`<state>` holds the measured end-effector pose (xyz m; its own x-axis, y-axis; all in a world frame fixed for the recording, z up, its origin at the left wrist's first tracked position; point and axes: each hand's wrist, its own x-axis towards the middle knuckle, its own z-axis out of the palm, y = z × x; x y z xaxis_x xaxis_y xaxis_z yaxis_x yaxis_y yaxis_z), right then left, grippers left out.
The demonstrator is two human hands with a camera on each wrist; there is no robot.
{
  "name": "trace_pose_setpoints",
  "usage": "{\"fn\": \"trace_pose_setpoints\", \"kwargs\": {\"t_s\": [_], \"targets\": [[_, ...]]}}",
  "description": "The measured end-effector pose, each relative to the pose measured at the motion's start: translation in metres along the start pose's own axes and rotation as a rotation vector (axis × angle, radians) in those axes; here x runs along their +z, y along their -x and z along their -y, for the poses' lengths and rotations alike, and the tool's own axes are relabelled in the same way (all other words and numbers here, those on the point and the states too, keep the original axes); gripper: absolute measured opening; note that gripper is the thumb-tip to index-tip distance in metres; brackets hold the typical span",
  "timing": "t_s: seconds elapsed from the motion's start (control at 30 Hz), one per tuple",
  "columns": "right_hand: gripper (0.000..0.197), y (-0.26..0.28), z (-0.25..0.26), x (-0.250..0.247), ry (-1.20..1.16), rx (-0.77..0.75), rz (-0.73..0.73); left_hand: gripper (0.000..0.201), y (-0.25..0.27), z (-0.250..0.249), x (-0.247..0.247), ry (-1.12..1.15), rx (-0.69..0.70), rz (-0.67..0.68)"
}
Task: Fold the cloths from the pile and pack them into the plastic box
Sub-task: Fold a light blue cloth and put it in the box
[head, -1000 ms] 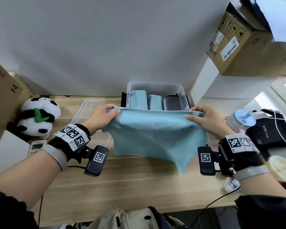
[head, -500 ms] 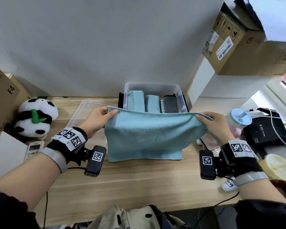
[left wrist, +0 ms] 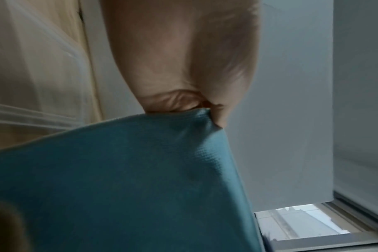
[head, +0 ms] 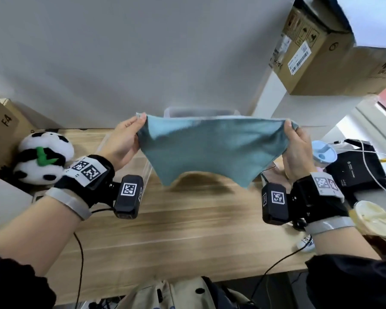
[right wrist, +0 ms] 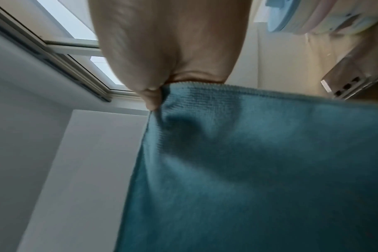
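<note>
The teal microfibre cloth [head: 206, 150] is now held clear of the light wooden desk [head: 187, 230], whereas half a second earlier its lower edge was still lying on the desk surface. It has been lifted and pulled wider: the top hem is stretched almost straight between the two hands, and the lower part hangs free in the air with its two bottom corners drooping and the middle of the lower edge arched upward.

The left hand [head: 123, 141] is closed on the cloth's upper left corner, which is pinched between thumb and fingers, as the left wrist view confirms [left wrist: 196, 105]. The right hand [head: 298, 150] is likewise closed on the upper right corner, the hem being gripped at the thumb [right wrist: 162, 88].

The clear plastic storage box [head: 201, 111] stands at the far edge of the desk against the wall, directly behind the raised cloth, so only its rim is seen and its contents are hidden. A transparent lid [head: 112, 141] lies flat on the desk just to the left of the box.

From this it is judged that the cloth is being spread and straightened before the first fold; neither folding nor packing of this cloth has yet been done.
</note>
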<state>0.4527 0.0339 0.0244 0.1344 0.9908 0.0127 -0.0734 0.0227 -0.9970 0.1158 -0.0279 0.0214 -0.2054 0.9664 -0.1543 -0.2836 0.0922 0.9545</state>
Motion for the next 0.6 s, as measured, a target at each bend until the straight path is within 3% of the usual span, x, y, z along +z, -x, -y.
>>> {"fn": "trace_pose_setpoints", "kwargs": {"t_s": [0.07,0.13,0.23,0.37,0.47,0.6], "targets": [[0.025,0.01,-0.021,-0.009,0.045,0.123,0.039,0.027,0.009,0.021,-0.007,-0.091,-0.127,0.01],[0.036,0.021,-0.048,-0.023,0.088,0.251,0.084,0.027,0.018,0.048,-0.016,-0.145,-0.273,0.026],[0.014,0.042,-0.085,-0.041,0.091,0.463,0.193,0.024,0.031,0.097,-0.038,-0.194,-0.486,0.055],[0.019,0.074,-0.135,-0.064,0.263,0.787,0.307,0.026,0.052,0.166,-0.064,-0.259,-0.732,0.097],[0.023,0.092,-0.165,-0.072,0.444,0.912,0.332,0.022,0.071,0.204,-0.075,-0.359,-0.854,0.115],[0.021,0.106,-0.184,-0.079,0.643,0.953,0.416,0.026,0.086,0.221,-0.081,-0.447,-1.004,0.183]]}}
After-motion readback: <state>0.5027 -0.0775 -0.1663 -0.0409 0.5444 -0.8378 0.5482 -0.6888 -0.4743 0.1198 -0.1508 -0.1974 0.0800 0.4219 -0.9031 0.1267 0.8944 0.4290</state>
